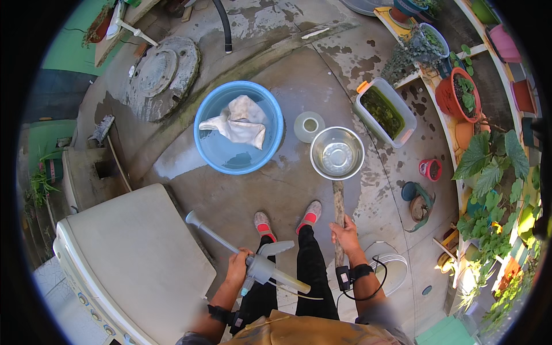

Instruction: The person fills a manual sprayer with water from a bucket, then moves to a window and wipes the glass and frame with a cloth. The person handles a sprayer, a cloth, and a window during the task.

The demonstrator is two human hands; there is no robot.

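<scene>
My left hand [239,266] grips the grey plastic pump head of a pressure sprayer [261,269]. Its pump handle points up-left, and a thin yellowish tube trails from it to the right. In my right hand [346,235] is the wooden handle [339,202] of a metal dipper [337,153], held bowl outward, with a little clear liquid apparently in the bottom. Just beyond the bowl stands a translucent plastic bottle [309,127] with an uncapped mouth. Left of it, a blue basin [276,146] holds water and a soaked whitish cloth [241,120].
A washing machine [129,241] stands close on my left. To the right are a plastic tub of greenish water [409,125], a small red pot [430,169] and shelves of potted plants [458,95]. A round concrete cover [185,56] lies beyond on the wet concrete floor.
</scene>
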